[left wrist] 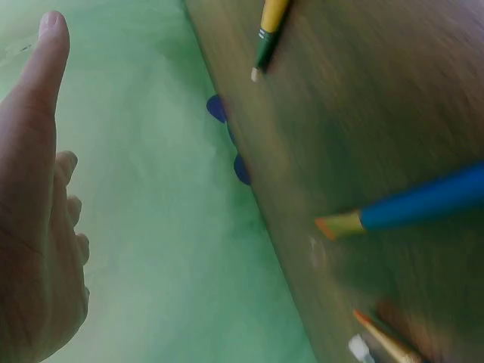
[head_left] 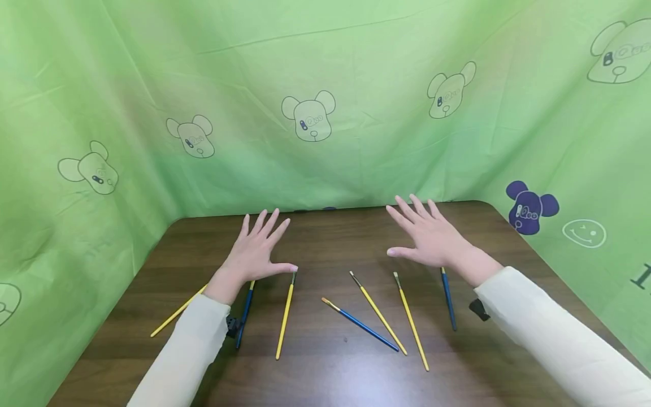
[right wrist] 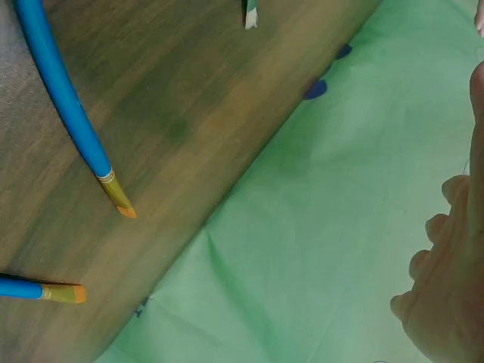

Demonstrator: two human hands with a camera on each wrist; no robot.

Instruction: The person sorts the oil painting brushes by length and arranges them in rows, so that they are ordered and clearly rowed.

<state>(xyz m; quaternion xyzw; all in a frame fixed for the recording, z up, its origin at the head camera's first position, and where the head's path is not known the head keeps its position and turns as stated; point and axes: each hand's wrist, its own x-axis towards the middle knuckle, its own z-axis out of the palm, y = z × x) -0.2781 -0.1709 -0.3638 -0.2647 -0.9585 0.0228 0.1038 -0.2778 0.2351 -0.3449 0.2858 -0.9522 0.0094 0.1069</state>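
My left hand [head_left: 256,252] is held over the left half of the wooden table with its fingers spread and nothing in it. The thumb tip overlaps the bristle end of a yellow paintbrush [head_left: 286,322]. Beneath that wrist a blue paintbrush [head_left: 246,316] is partly hidden, and another yellow paintbrush [head_left: 173,316] runs under the sleeve. On the other side my right hand [head_left: 432,237] is also spread and holds nothing. It covers the top end of a blue paintbrush [head_left: 448,299]. In the right wrist view, the right hand [right wrist: 446,280] shows at the right edge.
Between the hands lie a slanted blue paintbrush [head_left: 361,323] and two yellow paintbrushes, one near it [head_left: 378,314] and one further right [head_left: 413,325]. The brown table [head_left: 335,237] ends at a green cloth [head_left: 356,158] with cartoon bear heads, which hangs behind and at both sides.
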